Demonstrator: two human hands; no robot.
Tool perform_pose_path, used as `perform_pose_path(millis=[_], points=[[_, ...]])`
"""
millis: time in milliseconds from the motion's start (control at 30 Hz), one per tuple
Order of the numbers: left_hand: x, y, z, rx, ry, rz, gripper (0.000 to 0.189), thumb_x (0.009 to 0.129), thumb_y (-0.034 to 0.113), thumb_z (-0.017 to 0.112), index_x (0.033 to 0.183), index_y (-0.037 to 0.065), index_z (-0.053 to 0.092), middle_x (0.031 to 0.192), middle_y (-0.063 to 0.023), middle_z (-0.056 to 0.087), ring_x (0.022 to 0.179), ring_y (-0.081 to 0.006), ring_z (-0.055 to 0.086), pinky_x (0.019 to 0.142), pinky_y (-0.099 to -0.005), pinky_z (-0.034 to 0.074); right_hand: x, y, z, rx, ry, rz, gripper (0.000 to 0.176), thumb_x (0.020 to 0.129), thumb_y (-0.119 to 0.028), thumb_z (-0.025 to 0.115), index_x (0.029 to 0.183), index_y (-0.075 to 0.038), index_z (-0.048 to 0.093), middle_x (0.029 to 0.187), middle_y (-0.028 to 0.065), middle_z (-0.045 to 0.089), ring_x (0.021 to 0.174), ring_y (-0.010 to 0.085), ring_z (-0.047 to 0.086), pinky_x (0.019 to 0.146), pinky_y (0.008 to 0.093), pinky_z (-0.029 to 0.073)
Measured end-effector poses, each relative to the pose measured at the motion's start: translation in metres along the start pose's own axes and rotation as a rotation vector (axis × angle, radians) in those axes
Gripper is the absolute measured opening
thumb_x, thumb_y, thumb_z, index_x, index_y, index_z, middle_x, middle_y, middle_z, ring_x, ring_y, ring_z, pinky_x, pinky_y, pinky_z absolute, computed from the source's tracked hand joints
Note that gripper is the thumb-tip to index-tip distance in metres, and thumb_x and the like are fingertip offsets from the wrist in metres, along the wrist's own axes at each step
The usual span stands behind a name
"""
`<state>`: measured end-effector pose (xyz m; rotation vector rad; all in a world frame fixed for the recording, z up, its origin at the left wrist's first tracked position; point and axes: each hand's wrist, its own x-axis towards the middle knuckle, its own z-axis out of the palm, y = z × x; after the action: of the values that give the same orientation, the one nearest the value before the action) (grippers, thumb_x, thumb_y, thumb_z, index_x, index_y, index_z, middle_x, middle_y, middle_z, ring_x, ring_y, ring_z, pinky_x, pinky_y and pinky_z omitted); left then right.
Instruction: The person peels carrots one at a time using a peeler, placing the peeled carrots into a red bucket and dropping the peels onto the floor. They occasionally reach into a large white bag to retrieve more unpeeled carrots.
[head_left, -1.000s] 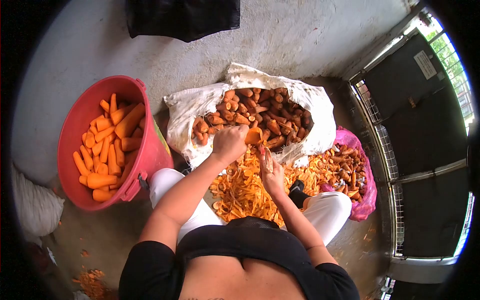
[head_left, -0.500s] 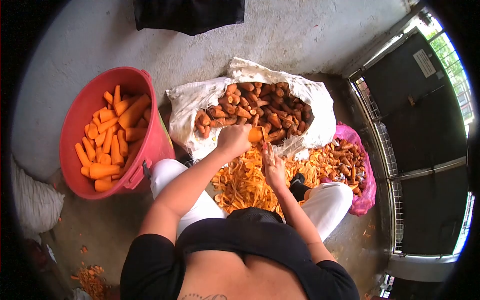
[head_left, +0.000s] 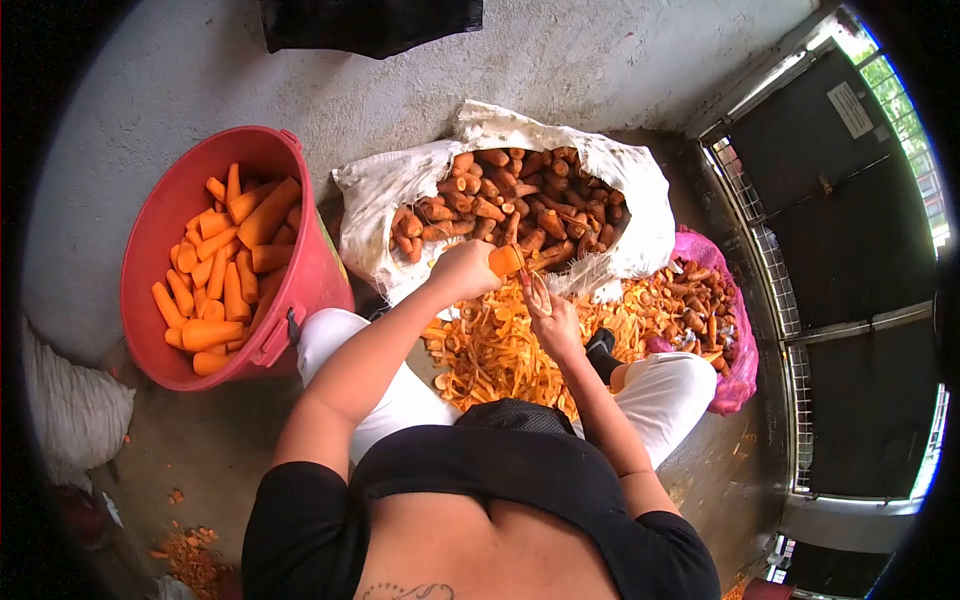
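Observation:
My left hand [head_left: 466, 269] is closed round a peeled orange carrot [head_left: 506, 261], whose end sticks out to the right. Just right of it, my right hand [head_left: 553, 322] grips a thin tool [head_left: 526, 283], seemingly a peeler, close to the carrot's end. Beyond both hands lies an open white sack [head_left: 390, 190] full of unpeeled carrots [head_left: 548, 215]. Orange peelings [head_left: 497, 350] are heaped on the floor below my hands, between my legs.
A red bucket [head_left: 322, 265] with peeled carrots [head_left: 222, 260] stands at the left. At the right is a pink bag [head_left: 742, 365] with carrot pieces. A pale sack [head_left: 75, 400] lies far left. Dark gate panels [head_left: 810, 170] line the right side; a wall [head_left: 570, 60] rises ahead.
The carrot in my left hand has shifted slightly left and up and is tilted differently. My right hand has moved a little right, and the view has shifted slightly.

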<state>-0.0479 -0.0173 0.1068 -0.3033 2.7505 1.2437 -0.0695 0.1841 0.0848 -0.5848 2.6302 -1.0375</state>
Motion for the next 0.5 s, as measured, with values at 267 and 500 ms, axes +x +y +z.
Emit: perform_pose_path(millis=[267,500], points=[[0.009,-0.026,0.006,-0.196,-0.19,0.0,0.032,0.059,0.019,0.071,0.083,-0.001,0.065,0.072,-0.0151,0.065,0.068,-0.0242,0.065,0.065,-0.0344,0.049,-0.01,-0.009,-0.002,-0.031,-0.022,0.015,0.041,0.09,-0.043,0.05,0.096,-0.006,0.065,0.073,0.0221,0.063,0.072,0.0404,0.062,0.062,0.0457,0.047],[-0.001,-0.019,0.011,-0.125,-0.144,0.008,0.033,0.06,0.015,0.073,0.087,-0.002,0.063,0.067,-0.0094,0.063,0.058,-0.017,0.059,0.058,-0.0312,0.046,-0.019,0.002,0.007,-0.031,0.02,-0.016,0.04,0.089,-0.043,0.05,0.095,-0.006,0.065,0.075,0.0222,0.063,0.074,0.0402,0.062,0.064,0.0456,0.048]])
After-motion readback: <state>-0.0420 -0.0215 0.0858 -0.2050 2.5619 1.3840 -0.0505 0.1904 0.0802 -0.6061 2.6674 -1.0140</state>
